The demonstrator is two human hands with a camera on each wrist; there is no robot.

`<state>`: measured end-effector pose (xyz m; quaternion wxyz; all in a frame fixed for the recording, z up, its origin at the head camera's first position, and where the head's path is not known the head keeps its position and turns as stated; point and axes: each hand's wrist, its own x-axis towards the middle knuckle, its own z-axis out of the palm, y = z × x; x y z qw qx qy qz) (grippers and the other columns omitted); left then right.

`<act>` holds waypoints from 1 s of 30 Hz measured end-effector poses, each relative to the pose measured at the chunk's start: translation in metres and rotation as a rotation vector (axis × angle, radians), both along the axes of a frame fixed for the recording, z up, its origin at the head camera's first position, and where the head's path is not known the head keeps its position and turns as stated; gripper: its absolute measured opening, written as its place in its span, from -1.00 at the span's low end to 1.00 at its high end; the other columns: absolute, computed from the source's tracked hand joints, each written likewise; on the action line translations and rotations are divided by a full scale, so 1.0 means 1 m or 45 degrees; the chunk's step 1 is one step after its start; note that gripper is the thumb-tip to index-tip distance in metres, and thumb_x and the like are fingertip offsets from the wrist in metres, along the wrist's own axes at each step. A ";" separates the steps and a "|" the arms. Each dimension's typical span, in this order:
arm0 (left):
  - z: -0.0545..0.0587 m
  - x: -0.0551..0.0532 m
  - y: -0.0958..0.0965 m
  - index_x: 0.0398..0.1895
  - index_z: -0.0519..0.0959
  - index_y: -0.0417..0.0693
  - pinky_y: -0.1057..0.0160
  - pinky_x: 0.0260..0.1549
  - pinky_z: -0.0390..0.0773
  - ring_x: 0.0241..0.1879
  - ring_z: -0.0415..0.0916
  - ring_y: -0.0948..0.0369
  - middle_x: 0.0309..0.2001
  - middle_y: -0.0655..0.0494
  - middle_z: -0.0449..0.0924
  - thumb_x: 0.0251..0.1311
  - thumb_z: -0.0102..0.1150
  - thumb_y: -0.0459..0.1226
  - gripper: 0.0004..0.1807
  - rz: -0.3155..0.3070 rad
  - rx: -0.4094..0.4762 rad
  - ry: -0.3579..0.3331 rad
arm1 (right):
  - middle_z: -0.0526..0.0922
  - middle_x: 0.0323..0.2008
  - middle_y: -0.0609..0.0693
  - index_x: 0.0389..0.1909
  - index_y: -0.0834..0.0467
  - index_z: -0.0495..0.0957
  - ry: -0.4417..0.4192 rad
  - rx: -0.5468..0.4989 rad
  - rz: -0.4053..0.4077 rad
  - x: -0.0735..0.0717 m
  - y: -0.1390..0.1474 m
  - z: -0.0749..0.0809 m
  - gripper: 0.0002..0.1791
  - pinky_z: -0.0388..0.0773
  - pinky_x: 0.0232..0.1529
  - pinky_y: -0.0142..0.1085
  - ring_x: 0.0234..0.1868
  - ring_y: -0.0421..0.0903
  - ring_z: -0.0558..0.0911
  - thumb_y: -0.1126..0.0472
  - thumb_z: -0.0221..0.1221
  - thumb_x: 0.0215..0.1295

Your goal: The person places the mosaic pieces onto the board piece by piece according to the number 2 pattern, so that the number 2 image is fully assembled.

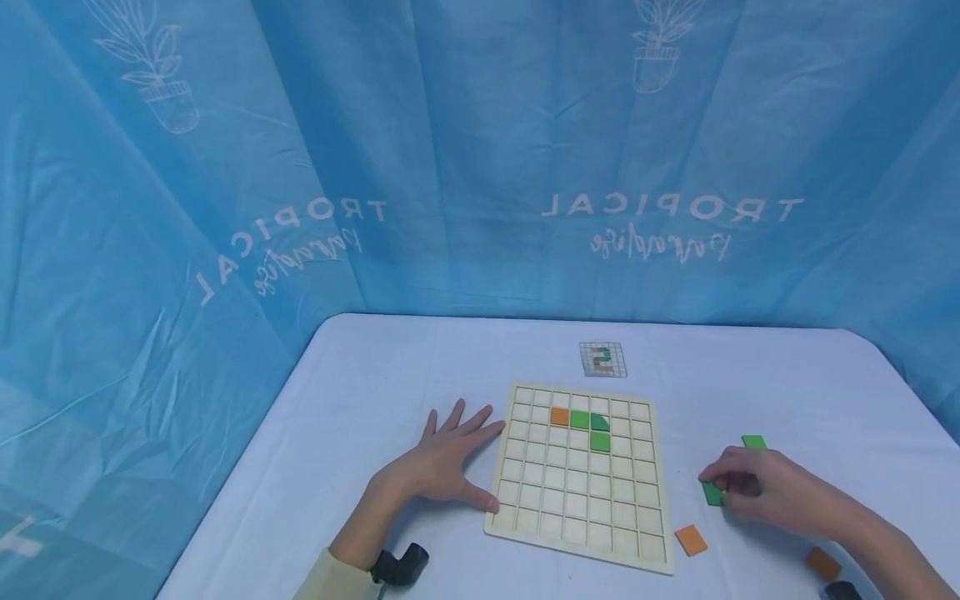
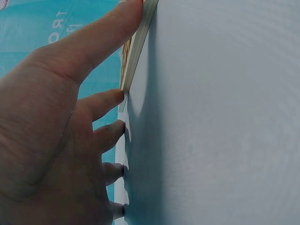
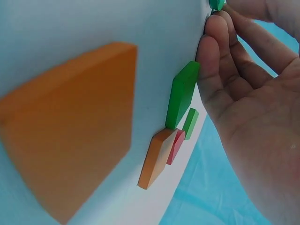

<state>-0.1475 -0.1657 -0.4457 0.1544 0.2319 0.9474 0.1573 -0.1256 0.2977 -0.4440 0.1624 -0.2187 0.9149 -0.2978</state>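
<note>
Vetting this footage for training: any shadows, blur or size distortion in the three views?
Head: soft, fairly even light, pattern card too small for fine detail; left wrist: dim, broad shadow on the white cloth beside the board; right wrist: nearest orange tile looms oversized at close range, its near edges looking slightly soft.
</note>
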 end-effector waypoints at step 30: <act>-0.002 -0.001 0.000 0.50 0.06 0.36 -0.26 0.29 -0.46 0.47 -0.49 -0.01 0.53 0.22 -0.18 -0.40 0.22 0.52 0.26 0.002 -0.016 0.012 | 0.50 -0.30 -0.17 -0.15 -0.09 0.66 0.012 -0.061 0.021 0.000 -0.008 -0.005 -0.67 0.51 -0.38 -0.40 -0.39 -0.28 0.51 0.07 0.44 0.01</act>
